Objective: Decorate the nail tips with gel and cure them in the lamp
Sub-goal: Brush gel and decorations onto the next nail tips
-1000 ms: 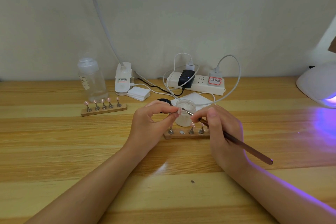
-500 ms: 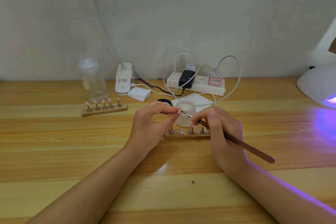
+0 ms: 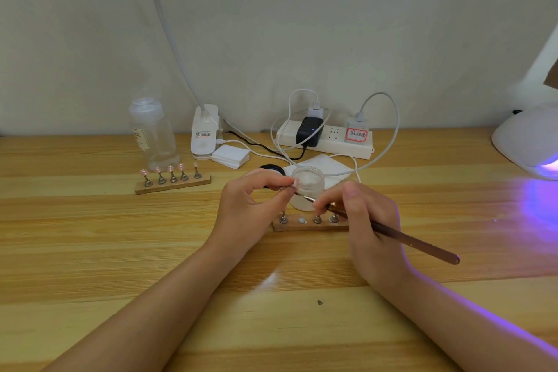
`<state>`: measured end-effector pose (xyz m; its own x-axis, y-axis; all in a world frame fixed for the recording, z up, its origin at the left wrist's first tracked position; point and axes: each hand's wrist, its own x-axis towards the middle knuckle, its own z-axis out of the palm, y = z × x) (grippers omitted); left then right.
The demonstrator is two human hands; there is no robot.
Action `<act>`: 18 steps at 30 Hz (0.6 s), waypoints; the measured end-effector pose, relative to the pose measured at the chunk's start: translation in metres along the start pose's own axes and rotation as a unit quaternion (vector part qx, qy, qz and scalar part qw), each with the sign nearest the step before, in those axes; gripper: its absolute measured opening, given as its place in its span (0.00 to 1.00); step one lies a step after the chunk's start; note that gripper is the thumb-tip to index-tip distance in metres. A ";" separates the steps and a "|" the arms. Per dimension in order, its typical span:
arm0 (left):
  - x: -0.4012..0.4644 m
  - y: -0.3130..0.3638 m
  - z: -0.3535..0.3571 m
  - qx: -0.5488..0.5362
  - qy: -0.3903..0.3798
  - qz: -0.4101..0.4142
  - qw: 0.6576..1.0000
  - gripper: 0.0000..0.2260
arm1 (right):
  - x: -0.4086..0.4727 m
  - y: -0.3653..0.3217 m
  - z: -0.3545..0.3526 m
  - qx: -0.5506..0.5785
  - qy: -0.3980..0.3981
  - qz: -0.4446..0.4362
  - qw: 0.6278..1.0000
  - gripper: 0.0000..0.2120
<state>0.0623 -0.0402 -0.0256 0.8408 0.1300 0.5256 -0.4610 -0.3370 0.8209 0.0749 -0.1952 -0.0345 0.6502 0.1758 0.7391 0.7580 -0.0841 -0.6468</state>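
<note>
The curing lamp (image 3: 525, 139) is cut off by the right edge. The right hand (image 3: 373, 226) hides the wooden holder's (image 3: 308, 225) right end. The power strip's red label (image 3: 357, 134) is unreadable.

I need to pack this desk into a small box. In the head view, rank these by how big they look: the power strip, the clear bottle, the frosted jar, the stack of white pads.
Largest to smallest:
1. Power strip
2. Clear bottle
3. Frosted jar and stack of white pads: these look alike, and the jar sits nearer the camera, so unranked.
</note>
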 end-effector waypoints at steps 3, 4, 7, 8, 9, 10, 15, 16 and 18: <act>0.000 0.001 0.000 0.001 0.004 0.000 1.000 0.08 | 0.002 0.001 0.000 -0.003 0.023 0.008 1.000 0.18; 0.000 0.002 0.000 -0.002 0.007 0.002 1.000 0.09 | 0.003 0.001 0.000 -0.005 0.030 0.011 0.999 0.18; -0.001 0.003 0.001 -0.006 0.004 0.004 1.000 0.10 | 0.004 0.000 -0.001 0.001 0.047 0.008 0.999 0.16; -0.001 0.003 0.001 -0.010 0.002 0.001 1.000 0.09 | 0.004 0.000 -0.001 0.002 0.048 0.005 0.999 0.16; -0.001 0.002 0.001 -0.016 0.000 -0.004 1.000 0.07 | 0.004 -0.001 -0.001 0.001 0.048 0.003 0.999 0.15; -0.001 0.002 0.001 -0.021 -0.002 -0.008 1.000 0.06 | 0.004 -0.001 -0.001 -0.002 0.046 0.003 0.999 0.15; -0.001 0.001 0.001 -0.001 -0.002 0.004 1.000 0.09 | 0.004 -0.001 -0.001 -0.021 0.031 -0.005 0.999 0.15; -0.001 0.001 0.000 0.003 -0.001 0.007 1.000 0.09 | 0.004 0.000 -0.001 -0.024 0.028 -0.005 0.999 0.15; 0.000 0.001 0.000 0.012 0.001 0.017 1.000 0.09 | 0.004 0.001 -0.001 -0.032 0.023 -0.004 0.999 0.15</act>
<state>0.0617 -0.0405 -0.0254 0.8243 0.1191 0.5534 -0.4822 -0.3643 0.7967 0.0779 -0.1957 -0.0320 0.6441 0.1317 0.7535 0.7644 -0.1453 -0.6281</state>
